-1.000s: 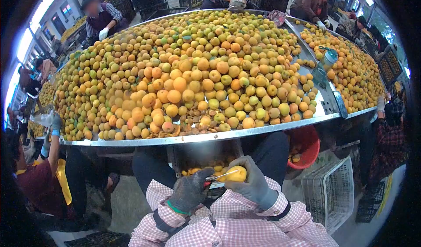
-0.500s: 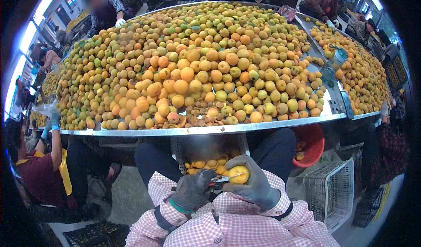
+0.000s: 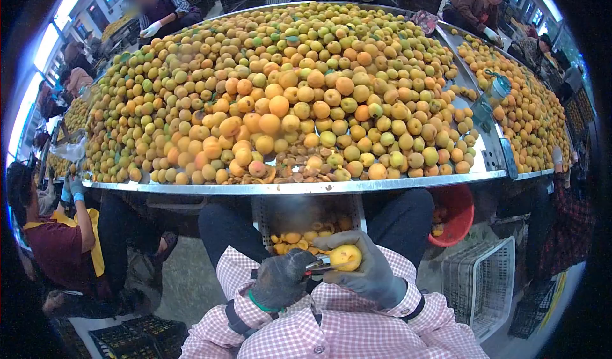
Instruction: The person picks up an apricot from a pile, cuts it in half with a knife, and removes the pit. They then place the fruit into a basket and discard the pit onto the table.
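Observation:
My left hand [image 3: 280, 279], in a dark grey glove, is closed around a small bladed tool [image 3: 320, 263] with a bit of red on its handle. The metal end of this tool meets the left side of a yellow apricot [image 3: 346, 257]. Grey-gloved too, my right hand [image 3: 373, 275] wraps its fingers around the apricot from the right. Just beyond both hands, a crate [image 3: 260, 222] between my knees holds several pieces of yellow-orange fruit [image 3: 293, 238].
A metal-edged table [image 3: 293, 188] carries a large heap of apricots [image 3: 255, 104]. Brown scraps [image 3: 306, 161] lie near its front edge. To my right are a red bucket [image 3: 460, 215] and a white crate [image 3: 478, 282]. Several people sit around the tables; a bottle [image 3: 491, 97] stands at right.
The apricot has turned in my right hand, and the blade that lay across its face now meets its left side. The view has shifted slightly. A co-worker's gloved hands now show at the back.

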`<control>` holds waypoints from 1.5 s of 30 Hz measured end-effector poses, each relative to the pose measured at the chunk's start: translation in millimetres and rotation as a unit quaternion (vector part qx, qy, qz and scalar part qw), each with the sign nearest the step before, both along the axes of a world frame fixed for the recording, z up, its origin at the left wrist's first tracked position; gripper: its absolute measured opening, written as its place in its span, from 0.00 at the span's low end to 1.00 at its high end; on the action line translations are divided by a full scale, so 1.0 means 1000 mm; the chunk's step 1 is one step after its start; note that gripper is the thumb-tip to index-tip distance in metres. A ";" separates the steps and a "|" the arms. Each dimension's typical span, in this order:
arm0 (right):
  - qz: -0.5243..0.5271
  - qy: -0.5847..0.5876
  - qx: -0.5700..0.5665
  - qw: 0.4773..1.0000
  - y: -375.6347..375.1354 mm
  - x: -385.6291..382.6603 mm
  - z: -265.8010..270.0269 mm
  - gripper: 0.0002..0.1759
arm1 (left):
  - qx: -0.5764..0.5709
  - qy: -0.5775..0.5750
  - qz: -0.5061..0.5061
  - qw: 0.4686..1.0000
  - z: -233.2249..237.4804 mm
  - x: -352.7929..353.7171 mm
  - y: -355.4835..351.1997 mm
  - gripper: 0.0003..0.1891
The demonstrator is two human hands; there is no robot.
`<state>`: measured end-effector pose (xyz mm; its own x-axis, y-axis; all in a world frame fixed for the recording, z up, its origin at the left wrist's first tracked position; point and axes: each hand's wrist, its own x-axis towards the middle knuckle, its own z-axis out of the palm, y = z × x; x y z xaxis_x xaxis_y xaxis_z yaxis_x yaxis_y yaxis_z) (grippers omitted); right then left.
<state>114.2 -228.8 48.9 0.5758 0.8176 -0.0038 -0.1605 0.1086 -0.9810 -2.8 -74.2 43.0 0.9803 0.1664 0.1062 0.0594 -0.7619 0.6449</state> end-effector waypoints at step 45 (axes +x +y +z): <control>-0.137 0.024 -0.011 0.990 0.054 0.009 -0.019 0.24 | -0.019 -0.030 0.163 0.986 -0.028 0.043 -0.008 0.10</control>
<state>122.7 -175.0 29.7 0.7745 0.6304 -0.0517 -0.1738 0.1335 -0.9757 40.2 -82.2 14.9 0.8657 0.4772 0.1511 0.2582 -0.6843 0.6819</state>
